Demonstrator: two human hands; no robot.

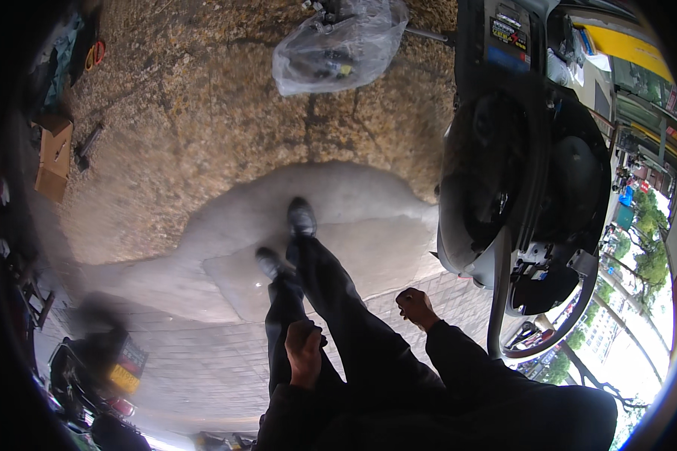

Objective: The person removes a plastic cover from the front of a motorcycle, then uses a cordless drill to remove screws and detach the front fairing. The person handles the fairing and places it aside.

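At lower centre, the left hand [304, 355] is curled in front of the dark trousers [361, 323], the right hand [417, 307] likewise curled farther right; whether either pinches anything, I cannot tell. The grey curved bar [496, 308] on the black machine [568, 173], at the right of the frame, is near the right hand but apart from it. A clear plastic bag [338, 56] lies on the rough brown ground [165, 143] at top centre, a cardboard box [53, 161] at upper left
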